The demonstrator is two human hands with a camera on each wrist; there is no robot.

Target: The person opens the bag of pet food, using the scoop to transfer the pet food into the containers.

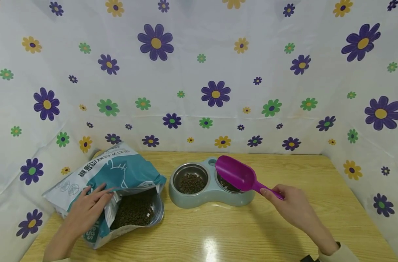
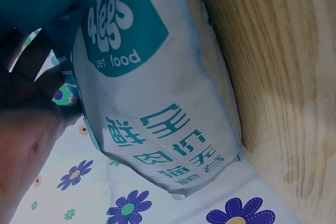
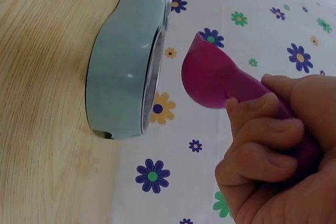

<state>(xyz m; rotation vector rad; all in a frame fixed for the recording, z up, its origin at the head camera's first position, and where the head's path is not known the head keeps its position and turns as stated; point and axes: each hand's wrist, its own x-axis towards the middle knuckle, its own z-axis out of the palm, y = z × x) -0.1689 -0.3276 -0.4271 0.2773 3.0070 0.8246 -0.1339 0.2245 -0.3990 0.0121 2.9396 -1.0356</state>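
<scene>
- I note a light wood-grain tabletop point(image 1: 238, 233), walled by white flower-print sheeting point(image 1: 199, 72).
- My left hand point(image 1: 87, 207) rests flat on the teal-white pet-food bag point(image 1: 110, 174).
- My right hand point(image 1: 292, 205) grips the magenta plastic scoop point(image 1: 239, 176) over the grey-green double bowl point(image 1: 209, 196).

We see bare wood in front of the double feeder point(image 1: 205, 198) and to its right; the opened food bag point(image 1: 120, 182) blocks its left (close beside it), and the flowered cloth point(image 1: 199, 91) walls off everything behind.

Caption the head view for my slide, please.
Right hand holds magenta scoop over double pet bowl; left hand on kibble bag.
</scene>
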